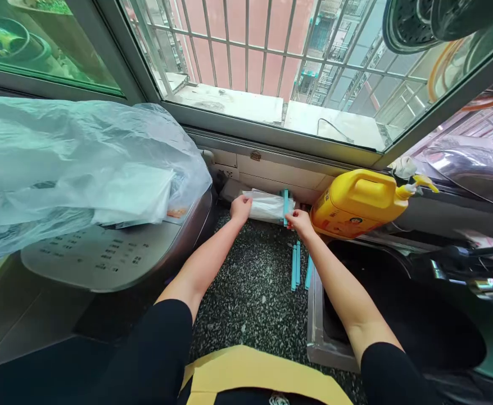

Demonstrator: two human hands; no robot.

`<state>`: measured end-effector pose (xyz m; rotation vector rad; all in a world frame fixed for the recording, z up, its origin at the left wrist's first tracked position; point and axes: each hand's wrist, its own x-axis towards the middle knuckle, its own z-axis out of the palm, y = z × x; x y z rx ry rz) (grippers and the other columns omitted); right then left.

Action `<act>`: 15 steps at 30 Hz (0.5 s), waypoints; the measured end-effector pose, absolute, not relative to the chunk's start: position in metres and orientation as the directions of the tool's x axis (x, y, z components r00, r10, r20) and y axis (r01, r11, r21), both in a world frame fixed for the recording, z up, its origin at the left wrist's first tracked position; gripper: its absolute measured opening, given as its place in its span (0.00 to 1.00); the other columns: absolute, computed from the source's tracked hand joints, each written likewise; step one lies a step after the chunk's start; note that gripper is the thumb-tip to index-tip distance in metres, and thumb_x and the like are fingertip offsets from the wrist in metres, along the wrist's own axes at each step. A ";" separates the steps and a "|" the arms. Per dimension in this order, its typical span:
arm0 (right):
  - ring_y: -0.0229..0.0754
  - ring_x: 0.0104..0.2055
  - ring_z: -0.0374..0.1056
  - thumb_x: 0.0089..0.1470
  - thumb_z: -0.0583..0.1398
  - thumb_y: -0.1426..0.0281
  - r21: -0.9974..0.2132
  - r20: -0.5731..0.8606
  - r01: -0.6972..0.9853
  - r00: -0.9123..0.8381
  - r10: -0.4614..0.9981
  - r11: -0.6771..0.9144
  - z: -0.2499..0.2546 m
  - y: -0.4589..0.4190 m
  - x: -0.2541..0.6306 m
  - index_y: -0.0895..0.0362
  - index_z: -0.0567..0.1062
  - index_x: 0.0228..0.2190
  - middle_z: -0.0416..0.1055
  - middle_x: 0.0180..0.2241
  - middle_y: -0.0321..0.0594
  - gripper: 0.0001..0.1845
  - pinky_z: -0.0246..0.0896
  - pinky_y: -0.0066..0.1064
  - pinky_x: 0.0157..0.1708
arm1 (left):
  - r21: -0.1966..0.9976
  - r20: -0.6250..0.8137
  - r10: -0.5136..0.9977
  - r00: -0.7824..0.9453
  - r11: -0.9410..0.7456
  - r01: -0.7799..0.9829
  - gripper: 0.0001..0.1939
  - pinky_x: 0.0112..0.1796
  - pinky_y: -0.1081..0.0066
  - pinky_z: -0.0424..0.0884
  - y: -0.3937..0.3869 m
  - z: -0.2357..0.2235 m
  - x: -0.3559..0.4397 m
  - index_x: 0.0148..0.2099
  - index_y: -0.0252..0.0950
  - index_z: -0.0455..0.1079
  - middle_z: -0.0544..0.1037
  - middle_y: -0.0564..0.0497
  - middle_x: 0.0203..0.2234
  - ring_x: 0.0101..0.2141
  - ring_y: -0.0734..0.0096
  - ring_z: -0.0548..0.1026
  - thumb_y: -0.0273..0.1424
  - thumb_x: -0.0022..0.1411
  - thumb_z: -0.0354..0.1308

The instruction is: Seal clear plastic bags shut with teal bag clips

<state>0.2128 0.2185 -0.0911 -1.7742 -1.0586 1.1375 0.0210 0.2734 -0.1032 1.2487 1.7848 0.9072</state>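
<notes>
A white plastic bag (266,206), folded into a flat bundle, lies at the back of the speckled counter below the window. My left hand (241,208) is closed on its left end. Across its right end sits a teal sealing clip (285,203), a long narrow strip. My right hand (300,221) pinches the lower end of this clip. Nearer to me, more teal clip strips (295,265) lie on the counter beside the sink edge, one partly behind my right forearm.
A yellow pump jug (358,202) stands right of my right hand, by the black sink (398,315) and its faucet (491,288). On the left, an appliance with a button panel (103,259) lies under a clear plastic cover (60,152). A barred window (246,50) is behind.
</notes>
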 end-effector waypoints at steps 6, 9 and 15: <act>0.33 0.12 0.59 0.40 0.63 0.75 -0.849 -0.376 0.270 0.296 0.878 -0.454 -0.112 0.242 0.217 0.55 0.61 0.16 0.58 0.08 0.27 0.15 0.61 0.24 0.13 | 0.747 -0.236 0.942 -0.240 0.333 0.576 0.09 0.44 0.67 0.68 0.295 -0.118 0.035 0.38 0.38 0.76 0.80 0.46 0.39 0.45 0.59 0.76 0.31 0.57 0.55; 0.34 0.12 0.60 0.40 0.64 0.74 -0.830 -0.390 0.290 0.308 0.868 -0.476 -0.120 0.246 0.217 0.55 0.62 0.17 0.58 0.08 0.27 0.14 0.62 0.25 0.13 | 0.706 -0.263 0.933 -0.246 0.360 0.609 0.08 0.45 0.66 0.68 0.299 -0.125 0.037 0.37 0.40 0.75 0.80 0.47 0.40 0.47 0.58 0.74 0.31 0.57 0.56; 0.36 0.14 0.62 0.39 0.67 0.69 -0.821 -0.353 0.331 0.348 0.869 -0.466 -0.123 0.245 0.219 0.56 0.68 0.23 0.62 0.11 0.29 0.11 0.65 0.30 0.14 | 0.742 -0.255 0.929 -0.269 0.366 0.562 0.12 0.45 0.63 0.67 0.295 -0.124 0.029 0.44 0.37 0.71 0.79 0.40 0.41 0.48 0.53 0.74 0.30 0.56 0.58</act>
